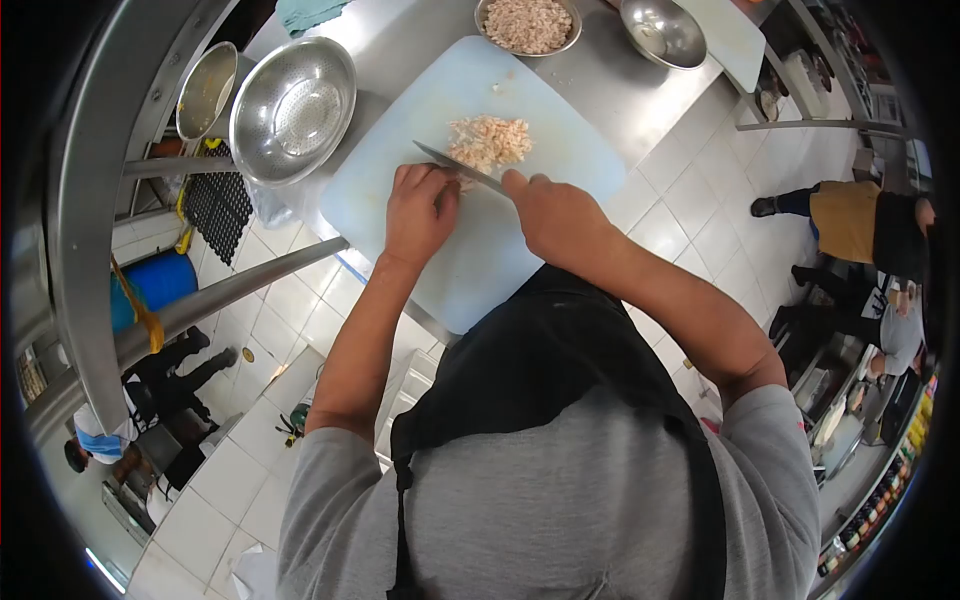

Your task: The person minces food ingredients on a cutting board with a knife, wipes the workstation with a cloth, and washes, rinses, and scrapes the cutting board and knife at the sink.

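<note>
and the right hand is closing its fingers round the knife, the blade is slanting beside the pale chopped bits on the cutting board. the left hand is curling, fingers pressed together near the blade, though whether it is pinching anything, i cannot tell! a full bowl of similar bits is sitting beyond; the pile is looking largely chopped, a few scraps perhaps still needing the knife
</note>
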Demonstrator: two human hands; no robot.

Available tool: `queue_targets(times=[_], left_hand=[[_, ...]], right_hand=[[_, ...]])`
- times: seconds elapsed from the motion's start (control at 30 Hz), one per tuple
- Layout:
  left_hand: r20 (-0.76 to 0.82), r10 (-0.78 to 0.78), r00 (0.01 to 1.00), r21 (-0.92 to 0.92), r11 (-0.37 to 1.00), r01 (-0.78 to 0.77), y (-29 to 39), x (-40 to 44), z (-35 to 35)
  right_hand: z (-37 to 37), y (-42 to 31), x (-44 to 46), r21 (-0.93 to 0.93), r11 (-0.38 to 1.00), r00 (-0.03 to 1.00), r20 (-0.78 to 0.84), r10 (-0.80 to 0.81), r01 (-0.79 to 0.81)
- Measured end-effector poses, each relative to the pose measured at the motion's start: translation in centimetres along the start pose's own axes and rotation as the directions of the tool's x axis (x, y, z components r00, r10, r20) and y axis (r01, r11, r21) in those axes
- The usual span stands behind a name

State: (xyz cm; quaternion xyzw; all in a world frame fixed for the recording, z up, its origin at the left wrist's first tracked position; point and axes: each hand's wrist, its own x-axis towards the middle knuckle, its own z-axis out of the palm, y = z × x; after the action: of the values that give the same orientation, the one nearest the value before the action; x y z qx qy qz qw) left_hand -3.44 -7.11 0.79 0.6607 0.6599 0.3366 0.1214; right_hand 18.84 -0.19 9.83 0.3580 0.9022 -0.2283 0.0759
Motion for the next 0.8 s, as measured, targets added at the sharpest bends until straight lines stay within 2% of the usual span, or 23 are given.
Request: queue_targets(times=[0.03,0.13,0.2,0.33,0.53,0.63,0.7,0.8], left_hand=[[-0.005,0.003,1.0,-0.003,1.0,-0.003,0.0,0.2,0.1],[-0.015,-0.017,1.0,0.009,1.0,0.017,-0.3,-0.4,0.0],[-0.001,0.002,1.0,0.02,1.0,-0.002,-0.5,-0.3,0.2],[-0.01,0.024,1.0,-0.006,1.0,-0.024,0.3,0.2,-0.3],[-0.008,0.001,1.0,0.029,1.0,-0.001,0.5,-0.5,0.2],[-0.027,0.001,1.0,-0.002,1.0,-0.001,0.0,-0.6,0.1],[-0.039,-0.035,0.999,-0.025,0.999,0.034,-0.2,-0.8,-0.1],[-0.038,0.002,0.999,0.011,1.0,-0.002,-0.5,-0.8,0.0]], right_hand=[[-0.9,-0.2,0.1,-0.025,1.0,1.0,0.024,0.0,0.0],[-1.2,-0.8,-1.2,0.062,0.998,0.999,0.03,0.029,-0.031],[0.8,-0.9,-0.7,0.074,0.997,1.0,0.012,0.021,-0.022],[-0.7,-0.5,0.1,-0.021,1.0,0.998,0.068,-0.004,0.005],[1.5,-0.7,-0.7,0.084,0.995,0.999,0.008,0.045,-0.046],[0.7,-0.5,-0.3,0.045,0.999,1.0,0.007,-0.005,0.004],[0.0,-0.8,-1.1,0.057,0.998,1.0,0.025,0.016,-0.017],[1.4,-1.1,-1.0,0.072,0.997,1.0,0.002,0.015,-0.015]])
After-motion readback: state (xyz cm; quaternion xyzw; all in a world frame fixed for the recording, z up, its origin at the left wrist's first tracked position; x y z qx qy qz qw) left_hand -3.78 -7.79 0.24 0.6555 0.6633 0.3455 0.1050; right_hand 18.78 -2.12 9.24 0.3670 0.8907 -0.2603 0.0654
